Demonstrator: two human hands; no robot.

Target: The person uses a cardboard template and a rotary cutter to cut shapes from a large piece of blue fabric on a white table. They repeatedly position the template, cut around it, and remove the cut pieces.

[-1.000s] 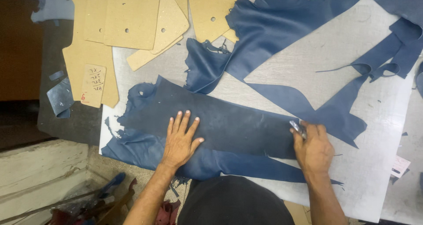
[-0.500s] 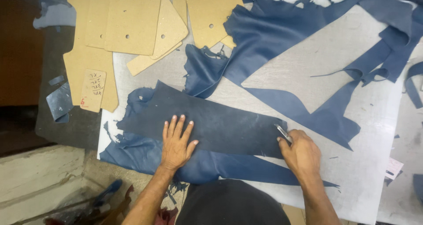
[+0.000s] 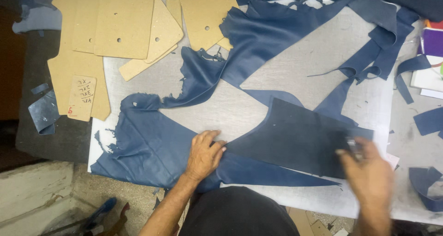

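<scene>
The left hand [image 3: 205,155] pressed flat, fingers spread, on the blue leather [image 3: 152,148] at lower centre, its dark cut piece [image 3: 295,139] stretching rightward to the blurred right hand [image 3: 369,180], seemingly gripping a small tool [image 3: 354,146].

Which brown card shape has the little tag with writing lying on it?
The long card at the far left, partly hanging off the table. A small tag lies on its lower end; the other cards carry no loose tag.

I'm getting just one view, head cam, looking nearly straight down at the bench [image 3: 300,65] from above, fairly close. It's facing away from the wearer's body; bench's near edge and floor are showing at bottom. No 2nd view sharing anything.
</scene>
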